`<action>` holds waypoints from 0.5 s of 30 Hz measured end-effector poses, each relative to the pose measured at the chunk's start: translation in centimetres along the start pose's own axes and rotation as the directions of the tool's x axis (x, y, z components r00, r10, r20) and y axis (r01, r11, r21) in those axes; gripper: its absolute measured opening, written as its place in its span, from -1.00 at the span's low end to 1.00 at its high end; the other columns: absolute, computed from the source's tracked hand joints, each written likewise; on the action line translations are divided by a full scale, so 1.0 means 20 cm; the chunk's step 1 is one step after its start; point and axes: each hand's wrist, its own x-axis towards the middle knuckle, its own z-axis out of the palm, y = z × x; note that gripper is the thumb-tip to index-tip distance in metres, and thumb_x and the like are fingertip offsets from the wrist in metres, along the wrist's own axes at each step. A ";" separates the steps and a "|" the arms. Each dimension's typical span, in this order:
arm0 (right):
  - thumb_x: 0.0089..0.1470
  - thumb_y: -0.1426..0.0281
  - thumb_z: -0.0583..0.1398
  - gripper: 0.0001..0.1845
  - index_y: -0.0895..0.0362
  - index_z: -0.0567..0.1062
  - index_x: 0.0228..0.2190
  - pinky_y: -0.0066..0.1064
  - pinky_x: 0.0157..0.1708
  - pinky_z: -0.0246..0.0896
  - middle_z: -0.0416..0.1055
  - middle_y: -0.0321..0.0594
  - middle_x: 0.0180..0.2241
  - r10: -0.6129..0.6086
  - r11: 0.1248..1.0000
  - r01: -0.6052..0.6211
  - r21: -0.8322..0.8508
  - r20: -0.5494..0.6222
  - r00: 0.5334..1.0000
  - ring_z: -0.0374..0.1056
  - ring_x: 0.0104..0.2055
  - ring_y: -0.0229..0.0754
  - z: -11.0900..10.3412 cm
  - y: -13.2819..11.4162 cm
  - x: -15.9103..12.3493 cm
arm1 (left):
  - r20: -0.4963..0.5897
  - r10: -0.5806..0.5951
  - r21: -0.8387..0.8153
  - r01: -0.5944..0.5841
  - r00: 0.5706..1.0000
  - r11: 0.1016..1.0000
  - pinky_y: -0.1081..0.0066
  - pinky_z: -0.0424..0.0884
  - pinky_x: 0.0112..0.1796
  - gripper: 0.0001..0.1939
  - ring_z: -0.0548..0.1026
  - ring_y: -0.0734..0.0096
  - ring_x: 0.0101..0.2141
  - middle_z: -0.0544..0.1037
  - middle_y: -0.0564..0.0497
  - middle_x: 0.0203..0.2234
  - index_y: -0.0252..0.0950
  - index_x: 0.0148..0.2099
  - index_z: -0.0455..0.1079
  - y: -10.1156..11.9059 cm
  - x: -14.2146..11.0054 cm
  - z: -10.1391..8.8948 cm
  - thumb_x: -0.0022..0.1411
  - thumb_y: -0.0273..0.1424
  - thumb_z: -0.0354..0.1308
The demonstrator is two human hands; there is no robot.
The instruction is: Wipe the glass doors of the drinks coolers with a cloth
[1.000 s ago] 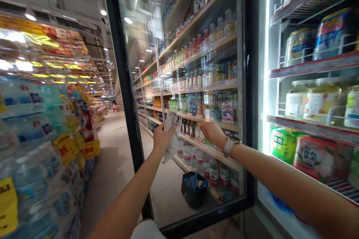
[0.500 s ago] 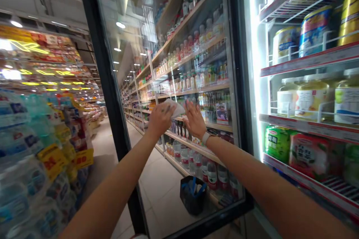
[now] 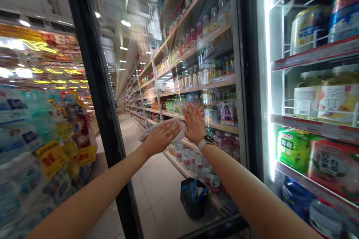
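An open fridge door with a black frame [image 3: 92, 82] and a glass pane [image 3: 157, 26] stands in front of me. My left hand [image 3: 161, 138] lies flat on a whitish cloth [image 3: 179, 127], pressing it against the glass with fingers stretched out. My right hand [image 3: 194, 123], with a watch on its wrist, is open and spread flat on the pane just right of the cloth.
The lit fridge [image 3: 316, 93] at right holds tins, jars and green packs on wire shelves. Through the glass I see a long aisle of bottle shelves and a black basket [image 3: 193, 199] on the floor. Stacked water bottles [image 3: 33, 149] stand at left.
My left hand went from gripping the bunched cloth to laying it flat on the glass. My right hand rose and spread upright on the pane. The door swung a little leftward in view.
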 end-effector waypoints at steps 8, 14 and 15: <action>0.24 0.32 -0.02 -0.32 0.13 -0.05 0.34 0.04 0.36 -0.33 -0.16 -0.07 0.39 0.022 1.000 -0.022 0.001 0.000 1.000 -0.29 0.43 0.00 0.00 -0.01 0.00 | 0.143 -0.066 -0.024 0.070 0.987 0.997 0.21 -0.03 0.31 -0.40 0.04 0.40 0.33 0.21 0.01 0.30 -0.19 0.38 0.02 -0.19 0.05 -0.17 0.32 -0.55 -0.25; 0.21 0.34 -0.02 -0.33 0.19 0.02 0.32 0.02 0.35 -0.31 -0.11 -0.06 0.38 0.025 0.998 -0.025 -0.057 0.008 1.000 -0.30 0.43 -0.02 -0.01 -0.01 0.00 | -0.067 -0.222 0.114 0.228 0.973 0.967 -0.09 -0.11 0.29 -0.33 -0.21 0.07 0.37 -0.02 -0.14 0.38 -0.31 0.40 -0.08 -0.31 0.25 -0.23 0.29 -0.47 -0.03; 0.20 0.34 -0.02 -0.32 0.20 0.02 0.32 0.01 0.35 -0.32 -0.12 -0.05 0.38 0.025 0.998 -0.025 -0.061 0.007 1.000 -0.31 0.43 -0.02 -0.01 -0.01 0.00 | -0.033 -0.165 0.109 0.167 0.986 0.980 -0.05 -0.09 0.30 -0.33 -0.21 0.07 0.37 -0.02 -0.14 0.38 -0.32 0.40 -0.07 -0.26 0.23 -0.20 0.28 -0.49 -0.03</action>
